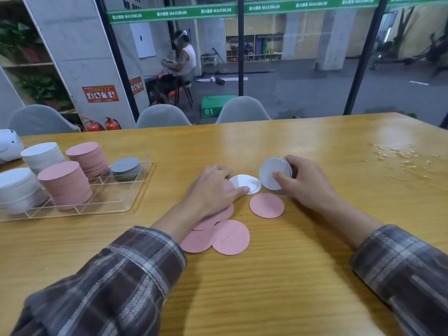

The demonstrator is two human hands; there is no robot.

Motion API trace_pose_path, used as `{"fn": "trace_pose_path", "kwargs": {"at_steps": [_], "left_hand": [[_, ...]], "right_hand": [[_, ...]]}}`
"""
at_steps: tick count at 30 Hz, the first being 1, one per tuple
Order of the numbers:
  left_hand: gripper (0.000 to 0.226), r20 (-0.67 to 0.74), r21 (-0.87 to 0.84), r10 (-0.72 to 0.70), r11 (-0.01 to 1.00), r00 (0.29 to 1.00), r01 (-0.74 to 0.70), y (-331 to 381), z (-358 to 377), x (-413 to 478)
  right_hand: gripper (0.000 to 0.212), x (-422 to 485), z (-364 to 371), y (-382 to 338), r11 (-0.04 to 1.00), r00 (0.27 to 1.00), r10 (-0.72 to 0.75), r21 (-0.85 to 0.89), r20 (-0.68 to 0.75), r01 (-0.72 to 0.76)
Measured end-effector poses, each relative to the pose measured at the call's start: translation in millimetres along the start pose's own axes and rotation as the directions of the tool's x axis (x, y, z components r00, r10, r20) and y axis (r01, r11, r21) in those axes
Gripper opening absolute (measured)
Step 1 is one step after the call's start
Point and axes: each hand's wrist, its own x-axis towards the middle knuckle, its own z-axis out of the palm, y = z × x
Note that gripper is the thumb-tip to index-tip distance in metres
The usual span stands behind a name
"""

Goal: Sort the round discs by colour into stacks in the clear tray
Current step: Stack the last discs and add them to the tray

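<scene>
Wooden table being bordered by three grey chairs, two red fire extinguishers being kept beside a concrete pillar, green box being displayed behind glass, a white object being cropped at left.

Bare hands, plaid flannel sleeves, grey-brown

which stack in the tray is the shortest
The grey stack at the far right of the clear tray. It is the only grey one and far lower than the pink and white stacks.

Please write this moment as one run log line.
right hand: holds white discs | left hand: on white disc | pink discs: loose
</scene>
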Motion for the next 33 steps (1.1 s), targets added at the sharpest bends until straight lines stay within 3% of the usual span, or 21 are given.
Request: {"fn": "trace_pose_path", "kwargs": {"at_steps": [5, 9, 16, 22, 25, 33], "left_hand": [[0.056, -0.028, -0.113, 0.035, 0.993, 0.999, -0.038, -4, -5, -4], [0.064, -0.118, -0.214, 0.060, 0.973, 0.991, -0.084, -4, -11, -14], [0.040, -0.281, -0.310, 0.157, 0.919, 0.947, -0.244, 8, -14, -24], [0.031, -0.330, -0.432, 0.106, 0.866, 0.938, -0.250, 13, -12, -17], [0.021, -0.370, -0.436, 0.068, 0.868, 0.926, -0.239, 16, -8, -13], [0.024, -0.429, -0.426, 0.040, 0.872, 0.902, -0.242, 19, -7, -10]], "right_hand": [[0.014, 3, 4, 0, 1.000, 0.999, -0.001, 0.014, -0.040, 0.001], [0.017, 0, 5, -1, 0.999, 0.999, 0.014, 0.038, -0.038, -0.013], [0.017, -2, 9, -8, 0.982, 0.993, -0.006, 0.187, 0.116, -0.016], [0.022, -4, 12, -15, 0.969, 0.980, -0.032, 0.245, 0.199, -0.018], [0.026, -4, 12, -16, 0.945, 0.973, -0.031, 0.323, 0.230, -0.046], [0.034, -5, 13, -21, 0.932, 0.962, -0.027, 0.354, 0.273, -0.074]]}}
